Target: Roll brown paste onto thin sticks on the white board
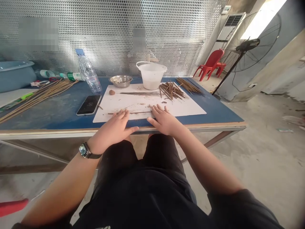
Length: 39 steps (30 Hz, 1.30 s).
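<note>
A thin brown stick point(140, 112) lies crosswise near the front edge of a white board point(190, 108). My left hand point(116, 124) rests flat over its left part, fingers stretched out and thumb pointing right. Over the right part lies my right hand point(162, 119), also flat with the thumb apart. Both palms hide parts of the stick. Behind it are several bare thin sticks point(140, 93) and a small brown lump point(111, 92). To the right, a pile of brown coated sticks point(173, 90) lies crisscrossed. Brown crumbs are scattered on the board.
A white bucket point(152, 74) and a metal bowl point(120, 81) stand at the back. Left are a phone point(89, 105), a plastic bottle point(89, 71), long sticks point(45, 92) and a blue-grey basin point(16, 76). More brown sticks point(189, 86) lie at the right, near the table edge point(228, 125).
</note>
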Each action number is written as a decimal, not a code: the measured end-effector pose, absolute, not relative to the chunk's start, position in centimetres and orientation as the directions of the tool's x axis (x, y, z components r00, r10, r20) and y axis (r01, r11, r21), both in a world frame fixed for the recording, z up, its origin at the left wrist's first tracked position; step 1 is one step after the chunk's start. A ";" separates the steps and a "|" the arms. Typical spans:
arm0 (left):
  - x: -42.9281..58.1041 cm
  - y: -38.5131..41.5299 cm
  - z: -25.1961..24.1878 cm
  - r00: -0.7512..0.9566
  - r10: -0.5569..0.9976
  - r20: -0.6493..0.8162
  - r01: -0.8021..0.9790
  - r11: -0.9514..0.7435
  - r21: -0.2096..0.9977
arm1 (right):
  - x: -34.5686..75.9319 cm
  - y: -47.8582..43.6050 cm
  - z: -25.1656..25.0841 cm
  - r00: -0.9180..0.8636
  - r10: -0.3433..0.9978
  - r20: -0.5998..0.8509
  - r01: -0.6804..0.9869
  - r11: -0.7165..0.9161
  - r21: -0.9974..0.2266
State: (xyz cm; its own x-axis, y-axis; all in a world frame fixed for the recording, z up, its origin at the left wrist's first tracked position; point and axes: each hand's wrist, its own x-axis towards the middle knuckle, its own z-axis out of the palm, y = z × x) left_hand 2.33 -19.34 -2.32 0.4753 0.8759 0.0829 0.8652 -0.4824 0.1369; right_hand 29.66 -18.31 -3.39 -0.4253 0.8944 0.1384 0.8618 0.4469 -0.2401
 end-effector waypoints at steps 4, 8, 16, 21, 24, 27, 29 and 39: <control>2.6 -19.2 -2.0 0.455 0.887 0.076 0.880 -0.461 0.114 | 30.1 -18.3 -3.3 -0.441 0.888 0.130 0.858 0.460 -0.228; 2.3 -20.8 -2.4 0.462 0.883 0.081 0.878 -0.468 0.098 | 31.1 -19.8 -3.6 -0.474 0.871 0.126 0.828 0.490 -0.272; 2.6 -19.2 -2.2 0.440 0.892 0.099 0.894 -0.446 0.047 | 30.7 -18.0 -2.9 -0.434 0.897 0.089 0.860 0.442 -0.257; 2.5 -19.3 -2.1 0.446 0.885 0.132 0.889 -0.455 0.044 | 30.9 -18.0 -2.9 -0.436 0.893 0.109 0.857 0.449 -0.252; 1.9 -20.6 -2.4 0.453 0.878 0.152 0.883 -0.466 0.060 | 31.7 -19.5 -3.5 -0.472 0.871 0.137 0.834 0.491 -0.251; 1.5 -21.0 -2.4 0.453 0.876 0.163 0.880 -0.469 0.073 | 32.1 -20.3 -3.7 -0.478 0.870 0.125 0.833 0.493 -0.250; 1.6 -20.6 -2.2 0.443 0.884 0.148 0.886 -0.457 0.079 | 32.0 -19.9 -3.5 -0.463 0.880 0.105 0.847 0.474 -0.242; 1.9 -20.0 -1.2 0.404 0.909 0.100 0.911 -0.410 0.043 | 32.2 -19.2 -3.6 -0.465 0.877 0.120 0.845 0.480 -0.234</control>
